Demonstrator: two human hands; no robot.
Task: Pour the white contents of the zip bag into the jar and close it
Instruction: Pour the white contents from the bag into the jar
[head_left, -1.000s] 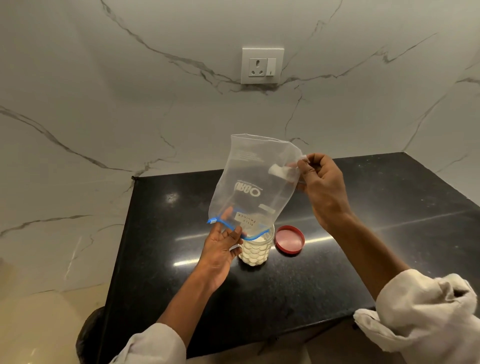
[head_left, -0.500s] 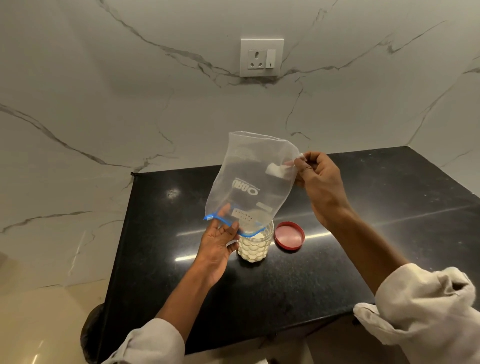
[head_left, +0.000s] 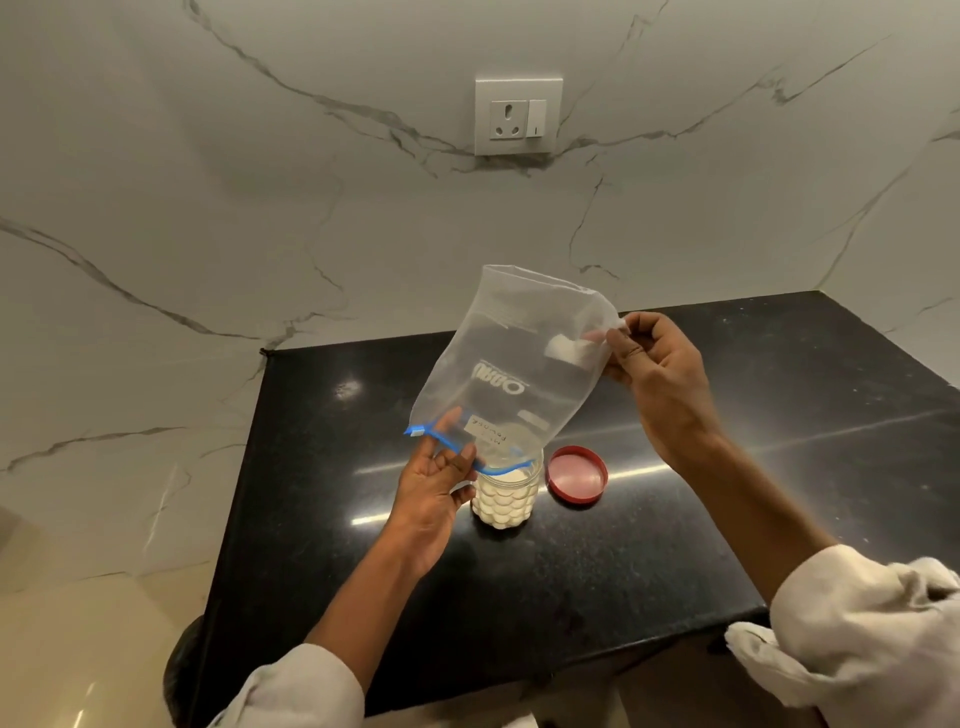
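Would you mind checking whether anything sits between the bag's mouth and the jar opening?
Nothing visible does. The bag hangs upside down with its blue zip mouth right over the open jar. The red lid lies on the counter to the jar's right, clear of the opening.

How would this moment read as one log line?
step: pouring | zip bag upturned over jar | left hand at mouth | right hand pinches corner | lid off

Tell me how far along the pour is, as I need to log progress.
Mostly done: the jar is nearly full of white powder and the upturned zip bag looks almost empty, with a small clump near its raised corner. In hand: the left hand holds the bag's mouth over the jar while the right hand pinches that corner. Left: the red lid lies on the counter, not yet on.
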